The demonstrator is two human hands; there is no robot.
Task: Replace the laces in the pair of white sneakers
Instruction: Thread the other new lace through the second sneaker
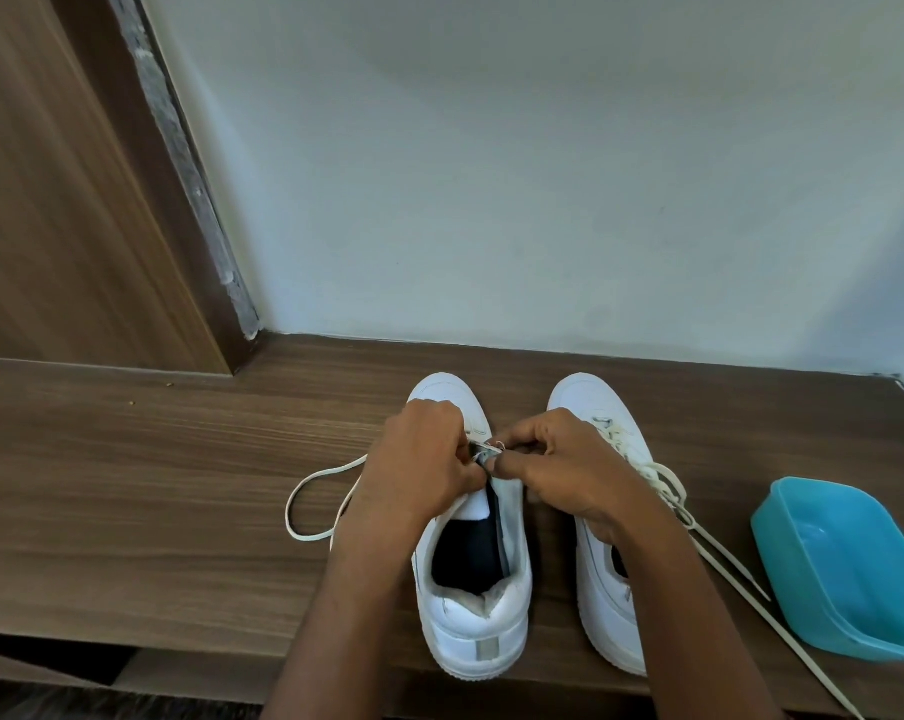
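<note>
left hand (pixel 429 459) + right hand (pixel 569 459): both pinched on lace (pixel 312 491) over left sneaker (pixel 473 605) | right sneaker (pixel 603 610): laced, partly hidden | eyelets: hidden

A blue plastic tub (pixel 850 569) sits tilted at the right end of the brown wood-grain counter (pixel 154 485). A pale wall (pixel 543 174) rises behind; a wooden panel (pixel 50 200) stands at the far left corner.
</note>
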